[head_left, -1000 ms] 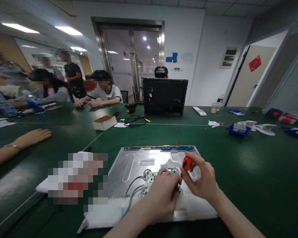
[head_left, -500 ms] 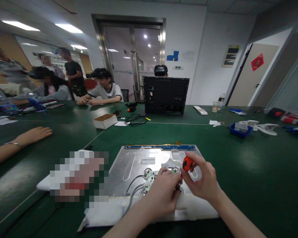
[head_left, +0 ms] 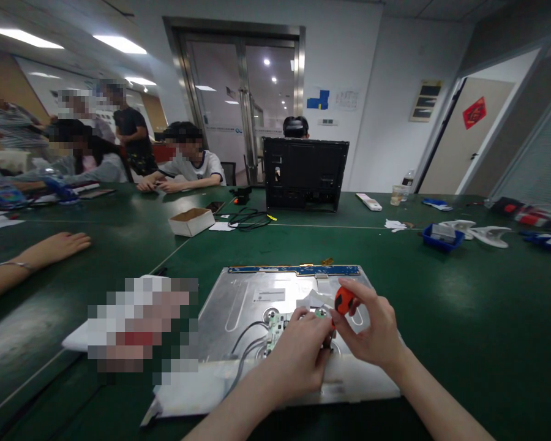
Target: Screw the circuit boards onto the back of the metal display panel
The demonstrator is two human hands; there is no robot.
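Observation:
A silver metal display back panel (head_left: 248, 303) lies flat on the green table (head_left: 463, 306) in front of me. A small green circuit board (head_left: 275, 324) with grey cables sits on it. My right hand (head_left: 371, 334) grips an orange-and-black screwdriver handle (head_left: 343, 300), held upright over the board. My left hand (head_left: 300, 355) rests on the panel beside the board, its fingertips pinched at the screwdriver's lower end, which they hide.
A black monitor back (head_left: 305, 174) stands across the table with a cardboard box (head_left: 191, 222) and black cables (head_left: 250, 219) near it. A blue tray (head_left: 442, 237) lies at right. Another person's arm (head_left: 32, 260) rests at left; several people sit beyond.
Both hands keep their hold at the board; the orange handle has shifted slightly left. The view has tipped a little.

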